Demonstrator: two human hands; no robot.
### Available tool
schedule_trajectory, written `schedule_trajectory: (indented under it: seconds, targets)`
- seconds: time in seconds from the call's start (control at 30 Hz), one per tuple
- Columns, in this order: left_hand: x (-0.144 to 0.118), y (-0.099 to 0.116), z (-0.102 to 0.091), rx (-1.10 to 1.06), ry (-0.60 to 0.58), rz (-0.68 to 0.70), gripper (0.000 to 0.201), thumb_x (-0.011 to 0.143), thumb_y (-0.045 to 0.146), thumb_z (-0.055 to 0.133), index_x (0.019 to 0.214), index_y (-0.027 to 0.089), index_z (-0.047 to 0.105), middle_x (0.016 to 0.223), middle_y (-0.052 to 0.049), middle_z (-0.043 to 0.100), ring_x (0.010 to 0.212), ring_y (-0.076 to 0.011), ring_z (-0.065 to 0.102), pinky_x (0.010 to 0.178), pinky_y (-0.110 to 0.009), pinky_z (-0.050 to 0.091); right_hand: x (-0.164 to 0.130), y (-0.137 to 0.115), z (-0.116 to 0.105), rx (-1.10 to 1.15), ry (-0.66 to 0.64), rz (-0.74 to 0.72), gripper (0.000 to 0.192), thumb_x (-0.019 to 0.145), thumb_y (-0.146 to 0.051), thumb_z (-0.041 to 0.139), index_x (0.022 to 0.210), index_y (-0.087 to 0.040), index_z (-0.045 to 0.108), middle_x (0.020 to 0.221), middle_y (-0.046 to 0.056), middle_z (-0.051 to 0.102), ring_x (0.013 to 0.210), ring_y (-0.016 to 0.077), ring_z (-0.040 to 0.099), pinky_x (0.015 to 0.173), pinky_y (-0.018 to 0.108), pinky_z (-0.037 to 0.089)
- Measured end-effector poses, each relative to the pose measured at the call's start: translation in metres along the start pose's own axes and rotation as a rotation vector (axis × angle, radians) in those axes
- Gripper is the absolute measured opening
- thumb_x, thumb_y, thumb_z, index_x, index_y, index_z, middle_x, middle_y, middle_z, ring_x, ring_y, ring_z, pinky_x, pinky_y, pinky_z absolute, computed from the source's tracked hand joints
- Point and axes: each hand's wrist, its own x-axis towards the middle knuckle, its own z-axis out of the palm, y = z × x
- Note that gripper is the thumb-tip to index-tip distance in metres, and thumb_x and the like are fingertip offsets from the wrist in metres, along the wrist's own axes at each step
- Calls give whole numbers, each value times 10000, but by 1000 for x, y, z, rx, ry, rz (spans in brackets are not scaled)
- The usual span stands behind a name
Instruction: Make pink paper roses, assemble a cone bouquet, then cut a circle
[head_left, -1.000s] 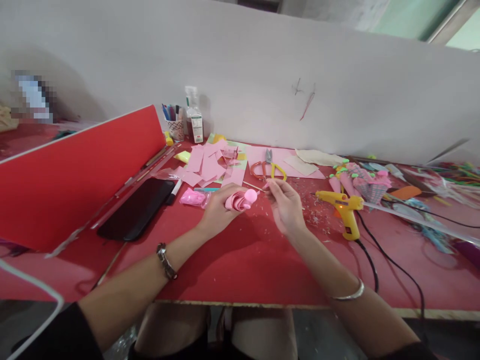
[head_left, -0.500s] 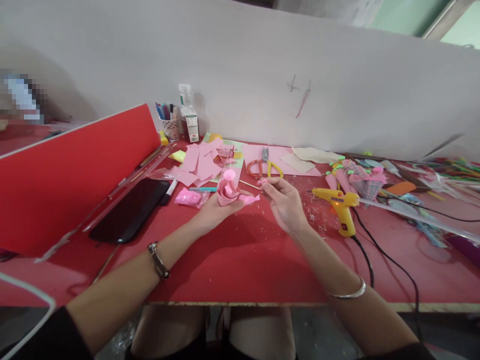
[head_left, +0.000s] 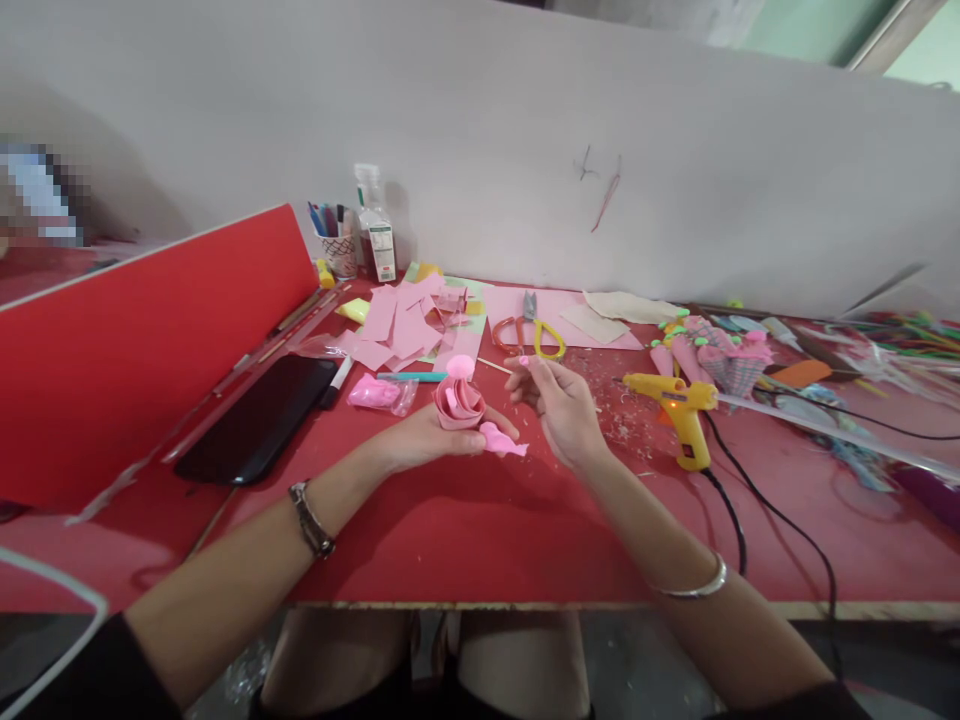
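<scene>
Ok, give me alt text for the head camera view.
The left hand cradles a rolled pink paper flower over a red table; the right hand pinches a small pink piece beside it. A yellow glue gun lies to the right.

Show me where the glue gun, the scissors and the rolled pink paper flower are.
glue gun (head_left: 679, 402), head view, on its yellow body above the handle.
scissors (head_left: 534, 328), head view, where the blades meet the handles.
rolled pink paper flower (head_left: 459, 403), head view, on the coiled petals.
</scene>
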Motion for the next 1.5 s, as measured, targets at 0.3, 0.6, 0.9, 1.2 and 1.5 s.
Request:
schedule_trajectory:
  seconds: [0.3, 0.6, 0.9, 1.2, 1.5]
  targets:
    - [1, -1, 0, -77, -21, -47, 347, 588, 418, 686, 804, 154, 624, 717, -8, 598, 672, -111, 512, 645, -230, 375, -1, 1, -3, -145, 20, -123, 214, 682, -315, 595, 543, -170, 520, 456, -67, 485, 425, 36, 407, 433, 170, 336]
    - [1, 17, 3, -31, -492, -37, 273, 674, 355, 651, 836, 137, 624, 778, -23, 582, 718, -110, 516, 686, -212, 409, -4, -4, 0, -293, -12, -182, 82, 678, -226, 589, 711, -186, 653, 562, -37, 590, 516, 66, 502, 513, 200, 420]
    - [3, 26, 3, -21, -724, -86, 260, 671, 356, 651, 835, 155, 657, 775, -51, 588, 710, -131, 521, 704, -230, 435, -6, -2, 4, -173, -63, -146, 163, 684, -206, 594, 827, -199, 671, 750, -5, 673, 674, 89, 612, 677, 246, 506]
    - [3, 31, 2, -16, -745, -170, 231, 614, 393, 684, 753, 210, 688, 777, -51, 607, 681, -149, 527, 665, -238, 445, -12, -10, 8, -238, -133, -232, 80, 669, -149, 606, 709, -193, 660, 570, -47, 601, 501, 49, 540, 502, 188, 470]
    - [0, 20, -2, -90, -462, -144, 326, 569, 440, 703, 737, 164, 662, 677, -27, 599, 649, -131, 512, 660, -236, 421, -23, -20, 11, -143, -142, -201, 65, 698, -173, 612, 759, -194, 604, 696, -9, 676, 640, 111, 649, 606, 243, 527]
